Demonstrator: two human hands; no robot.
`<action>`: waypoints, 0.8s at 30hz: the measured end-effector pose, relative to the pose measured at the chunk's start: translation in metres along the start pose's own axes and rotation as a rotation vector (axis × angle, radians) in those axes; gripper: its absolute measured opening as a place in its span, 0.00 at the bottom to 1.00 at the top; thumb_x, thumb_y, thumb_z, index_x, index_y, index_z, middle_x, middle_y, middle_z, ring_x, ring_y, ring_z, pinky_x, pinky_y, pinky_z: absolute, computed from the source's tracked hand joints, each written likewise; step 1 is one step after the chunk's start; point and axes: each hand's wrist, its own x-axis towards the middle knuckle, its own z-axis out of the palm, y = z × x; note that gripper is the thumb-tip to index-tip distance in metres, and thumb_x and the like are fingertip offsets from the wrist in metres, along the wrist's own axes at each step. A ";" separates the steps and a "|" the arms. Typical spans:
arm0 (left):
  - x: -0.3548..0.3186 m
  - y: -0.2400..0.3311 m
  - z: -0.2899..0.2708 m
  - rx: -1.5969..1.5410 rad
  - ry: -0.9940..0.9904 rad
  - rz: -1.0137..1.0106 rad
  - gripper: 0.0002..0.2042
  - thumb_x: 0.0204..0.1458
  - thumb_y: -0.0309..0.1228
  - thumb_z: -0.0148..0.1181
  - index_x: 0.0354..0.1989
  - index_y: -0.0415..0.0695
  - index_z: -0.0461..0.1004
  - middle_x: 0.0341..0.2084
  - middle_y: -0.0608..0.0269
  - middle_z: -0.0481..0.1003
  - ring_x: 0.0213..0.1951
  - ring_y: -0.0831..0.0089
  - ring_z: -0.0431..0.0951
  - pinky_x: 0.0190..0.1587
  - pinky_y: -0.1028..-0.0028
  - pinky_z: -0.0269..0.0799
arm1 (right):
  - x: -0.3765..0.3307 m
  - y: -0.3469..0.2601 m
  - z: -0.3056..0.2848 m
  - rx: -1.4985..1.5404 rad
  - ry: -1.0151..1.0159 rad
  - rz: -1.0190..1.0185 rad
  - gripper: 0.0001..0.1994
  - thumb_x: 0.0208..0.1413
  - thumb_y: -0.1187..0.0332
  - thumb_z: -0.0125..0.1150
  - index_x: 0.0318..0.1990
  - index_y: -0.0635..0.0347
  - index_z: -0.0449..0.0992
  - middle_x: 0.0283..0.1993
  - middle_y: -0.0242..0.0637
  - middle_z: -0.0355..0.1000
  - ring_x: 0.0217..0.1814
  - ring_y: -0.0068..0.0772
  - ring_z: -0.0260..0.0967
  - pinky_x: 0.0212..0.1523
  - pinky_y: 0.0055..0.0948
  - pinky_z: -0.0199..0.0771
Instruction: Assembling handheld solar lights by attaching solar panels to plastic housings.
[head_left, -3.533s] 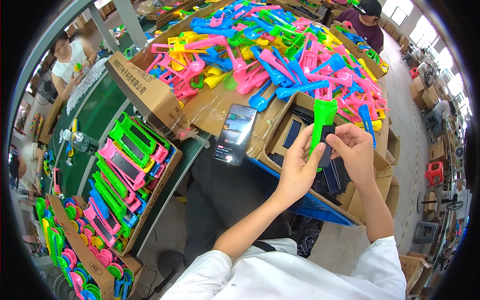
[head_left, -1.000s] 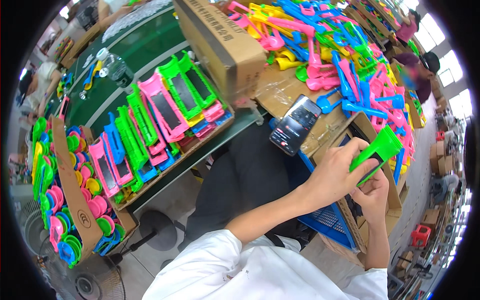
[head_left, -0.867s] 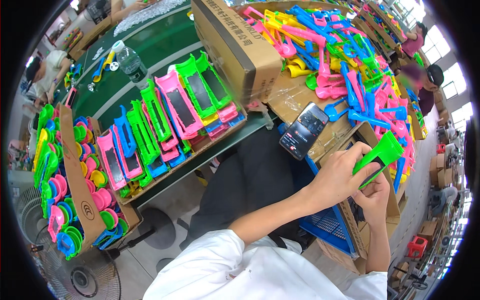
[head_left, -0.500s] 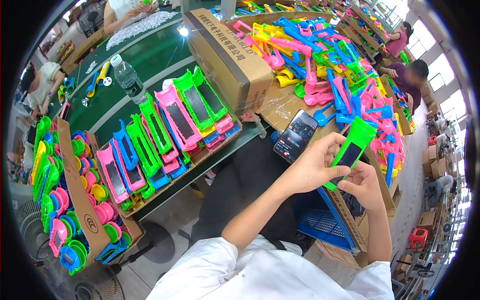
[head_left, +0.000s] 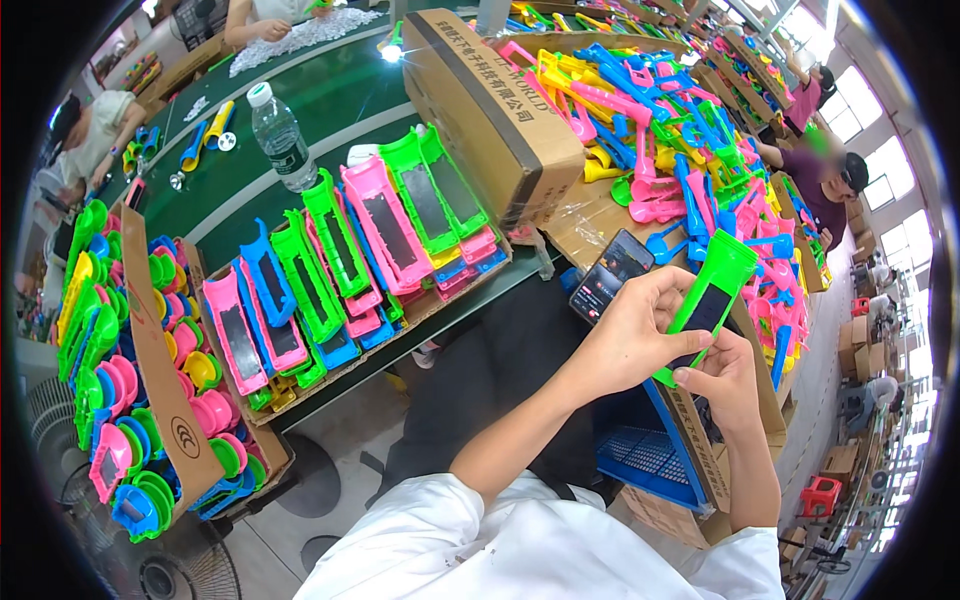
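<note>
A bright green plastic housing (head_left: 727, 262) with a dark rectangular panel is held tilted in front of me. My left hand (head_left: 632, 335) is closed on its left side, with the thumb across the panel. At the lower right edge, the fingers and thumb of my right hand (head_left: 724, 372) pinch the same housing. Just beyond my left hand lies a phone (head_left: 612, 270) with its screen lit. Behind the housing rises a large heap of pink, blue, green and yellow plastic parts (head_left: 690, 190), many of them long with rounded ends.
At left, a carton tray holds rows of coloured housings (head_left: 325, 270). Beside it stands a carton (head_left: 175, 400) with round coloured parts. A closed cardboard box (head_left: 500, 120) and a water bottle (head_left: 283, 140) stand on the green bench (head_left: 225, 190). A blue crate (head_left: 640, 455) sits below my arms. Co-workers are around.
The benches and boxes sit slightly farther right in the picture as my view shifts. Both hands keep hold of the green housing, almost unmoved. The co-worker at right has changed head position.
</note>
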 end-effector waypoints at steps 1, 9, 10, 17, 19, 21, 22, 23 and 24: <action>-0.002 0.004 0.000 -0.007 0.028 0.032 0.23 0.53 0.20 0.73 0.56 0.36 0.71 0.44 0.62 0.82 0.43 0.79 0.82 0.47 0.76 0.79 | 0.002 -0.001 0.001 0.005 -0.002 -0.009 0.26 0.49 0.84 0.72 0.58 0.69 0.75 0.52 0.37 0.78 0.52 0.23 0.77 0.54 0.28 0.80; -0.005 0.016 -0.017 -0.132 -0.061 0.026 0.25 0.53 0.16 0.70 0.59 0.35 0.71 0.47 0.60 0.82 0.47 0.76 0.82 0.52 0.74 0.79 | 0.016 -0.019 0.016 -0.062 -0.110 -0.092 0.26 0.49 0.80 0.75 0.57 0.69 0.76 0.52 0.37 0.79 0.53 0.27 0.77 0.56 0.33 0.80; -0.003 0.014 -0.023 -0.167 -0.075 0.027 0.26 0.52 0.15 0.69 0.61 0.35 0.70 0.48 0.59 0.82 0.48 0.74 0.82 0.54 0.73 0.79 | 0.019 -0.019 0.019 -0.040 -0.113 -0.073 0.26 0.50 0.79 0.75 0.58 0.68 0.76 0.51 0.37 0.79 0.51 0.26 0.78 0.55 0.31 0.80; -0.003 0.013 -0.039 -0.256 -0.091 0.022 0.30 0.56 0.22 0.69 0.68 0.34 0.68 0.51 0.57 0.81 0.50 0.73 0.82 0.56 0.71 0.76 | 0.025 -0.027 0.044 -0.028 -0.041 -0.117 0.13 0.54 0.77 0.74 0.44 0.62 0.75 0.37 0.25 0.75 0.37 0.13 0.72 0.40 0.18 0.73; -0.004 0.010 -0.035 -0.213 -0.058 0.079 0.31 0.55 0.22 0.71 0.68 0.34 0.68 0.51 0.57 0.81 0.50 0.73 0.82 0.56 0.71 0.77 | 0.021 -0.024 0.043 -0.094 -0.009 -0.124 0.13 0.54 0.77 0.74 0.43 0.61 0.75 0.37 0.25 0.75 0.37 0.13 0.72 0.40 0.18 0.73; -0.004 0.011 -0.031 -0.171 -0.004 0.114 0.31 0.54 0.20 0.71 0.68 0.34 0.68 0.51 0.57 0.81 0.49 0.73 0.82 0.54 0.71 0.77 | 0.021 -0.023 0.043 -0.160 0.018 -0.129 0.13 0.54 0.78 0.73 0.42 0.61 0.74 0.37 0.25 0.75 0.37 0.12 0.72 0.40 0.18 0.72; -0.004 0.012 -0.030 -0.173 -0.007 0.112 0.31 0.54 0.20 0.71 0.68 0.34 0.68 0.51 0.57 0.81 0.49 0.73 0.82 0.54 0.71 0.77 | 0.021 -0.023 0.045 -0.175 0.043 -0.144 0.13 0.53 0.78 0.73 0.41 0.60 0.73 0.36 0.25 0.74 0.37 0.12 0.71 0.39 0.18 0.72; -0.005 0.014 -0.027 -0.141 0.019 0.109 0.31 0.54 0.20 0.71 0.67 0.33 0.68 0.50 0.57 0.81 0.48 0.74 0.82 0.54 0.71 0.78 | 0.022 -0.022 0.046 -0.190 0.067 -0.159 0.13 0.53 0.78 0.73 0.40 0.59 0.73 0.36 0.25 0.74 0.36 0.11 0.71 0.39 0.18 0.72; -0.005 0.017 -0.025 -0.110 0.046 0.107 0.31 0.54 0.19 0.71 0.67 0.33 0.69 0.50 0.57 0.81 0.48 0.75 0.82 0.53 0.72 0.78 | 0.023 -0.020 0.045 -0.190 0.070 -0.158 0.13 0.53 0.78 0.73 0.40 0.59 0.73 0.36 0.25 0.74 0.36 0.11 0.71 0.39 0.18 0.72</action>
